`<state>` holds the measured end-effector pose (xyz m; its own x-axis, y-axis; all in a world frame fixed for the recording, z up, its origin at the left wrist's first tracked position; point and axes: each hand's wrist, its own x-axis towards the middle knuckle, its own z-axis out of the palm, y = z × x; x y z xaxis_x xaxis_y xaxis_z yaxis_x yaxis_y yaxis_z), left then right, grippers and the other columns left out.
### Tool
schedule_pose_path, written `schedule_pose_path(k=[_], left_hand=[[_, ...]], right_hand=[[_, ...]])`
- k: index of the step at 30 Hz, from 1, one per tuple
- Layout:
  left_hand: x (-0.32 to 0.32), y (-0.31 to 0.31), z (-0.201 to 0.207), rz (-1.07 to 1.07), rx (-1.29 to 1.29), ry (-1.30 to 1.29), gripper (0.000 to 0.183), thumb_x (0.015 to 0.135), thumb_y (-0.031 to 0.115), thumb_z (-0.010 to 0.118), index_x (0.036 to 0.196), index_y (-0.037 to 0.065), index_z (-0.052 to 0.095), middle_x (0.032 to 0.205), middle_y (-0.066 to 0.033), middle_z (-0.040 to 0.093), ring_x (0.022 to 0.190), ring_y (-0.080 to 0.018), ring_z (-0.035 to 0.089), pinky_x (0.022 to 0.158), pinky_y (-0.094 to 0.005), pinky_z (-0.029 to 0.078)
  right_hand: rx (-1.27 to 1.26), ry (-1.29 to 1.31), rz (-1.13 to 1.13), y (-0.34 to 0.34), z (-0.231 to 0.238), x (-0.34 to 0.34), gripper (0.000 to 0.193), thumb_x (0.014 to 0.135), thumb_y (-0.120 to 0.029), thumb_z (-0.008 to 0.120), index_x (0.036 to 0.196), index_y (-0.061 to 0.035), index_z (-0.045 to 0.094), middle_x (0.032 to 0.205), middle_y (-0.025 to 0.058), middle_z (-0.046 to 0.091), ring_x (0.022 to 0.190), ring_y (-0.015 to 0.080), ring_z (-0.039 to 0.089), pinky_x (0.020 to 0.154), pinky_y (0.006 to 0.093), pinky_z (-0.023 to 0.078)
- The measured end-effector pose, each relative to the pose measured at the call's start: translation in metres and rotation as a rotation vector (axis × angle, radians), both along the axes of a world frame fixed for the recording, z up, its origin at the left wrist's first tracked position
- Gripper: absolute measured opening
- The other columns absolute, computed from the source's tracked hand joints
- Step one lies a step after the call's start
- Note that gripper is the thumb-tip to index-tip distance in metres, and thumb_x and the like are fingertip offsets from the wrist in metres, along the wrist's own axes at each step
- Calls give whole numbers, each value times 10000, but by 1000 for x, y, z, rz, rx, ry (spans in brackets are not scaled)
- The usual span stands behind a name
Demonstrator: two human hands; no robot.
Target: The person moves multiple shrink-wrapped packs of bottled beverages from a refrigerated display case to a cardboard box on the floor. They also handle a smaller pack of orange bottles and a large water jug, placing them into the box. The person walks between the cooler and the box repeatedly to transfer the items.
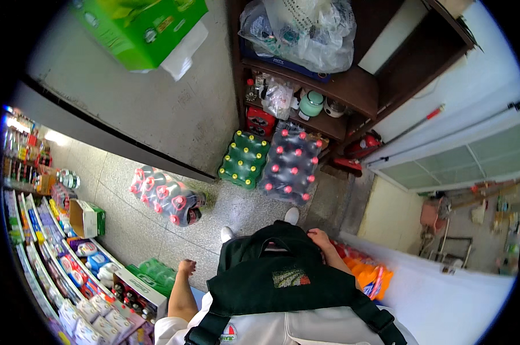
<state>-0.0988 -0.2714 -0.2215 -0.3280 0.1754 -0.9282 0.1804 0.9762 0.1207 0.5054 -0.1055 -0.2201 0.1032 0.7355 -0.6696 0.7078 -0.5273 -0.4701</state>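
My left hand (187,267) hangs low at my left side, fingers loosely bent, with nothing seen in it. Close by it on the floor is a green plastic-wrapped pack (158,275). My right hand (318,237) is beside the right edge of the dark bag (266,261) strapped across my front; its fingers are loosely bent and partly hidden, and no held thing shows. Ahead of my feet stand a shrink-wrapped pack of green bottles with yellow caps (244,160) and a pack of dark bottles with pink-red caps (291,164). Another pack of dark bottles (167,195) sits to the left.
A dark wooden shelf (352,86) holds plastic bags and a pale green jar (311,103). Shop shelves (70,270) with packaged goods curve along the left, beside an opened carton (86,218). Orange packages (378,279) lie at my right, near a white door (455,164).
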Motion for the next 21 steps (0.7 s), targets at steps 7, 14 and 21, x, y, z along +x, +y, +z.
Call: schedule_pose_path(k=[7, 14, 21], left_hand=[[112, 61, 20, 198, 188, -190, 292, 881, 281, 601, 1097, 84, 599, 932, -60, 646, 789, -199, 630, 660, -359, 506], [194, 225, 34, 364, 422, -371, 417, 913, 358, 566, 1230, 89, 537, 1150, -109, 607, 1048, -249, 585, 817, -394, 512], [250, 309, 34, 865, 370, -708, 541, 927, 361, 534, 1375, 107, 371, 1366, -181, 381, 1181, -375, 450, 893, -564, 484]], right_hand=[[-351, 21, -310, 85, -7, 139, 241, 851, -192, 615, 1066, -91, 655, 858, 61, 666, 800, 186, 644, 625, 345, 535], [-29, -115, -11, 226, -21, 152, 247, 838, -207, 620, 1059, -105, 660, 750, 49, 651, 584, 177, 600, 553, 294, 508], [118, 40, 336, 312, 56, 2, 402, 831, -306, 646, 1181, -111, 607, 1132, 128, 639, 1038, 253, 611, 909, 334, 464]])
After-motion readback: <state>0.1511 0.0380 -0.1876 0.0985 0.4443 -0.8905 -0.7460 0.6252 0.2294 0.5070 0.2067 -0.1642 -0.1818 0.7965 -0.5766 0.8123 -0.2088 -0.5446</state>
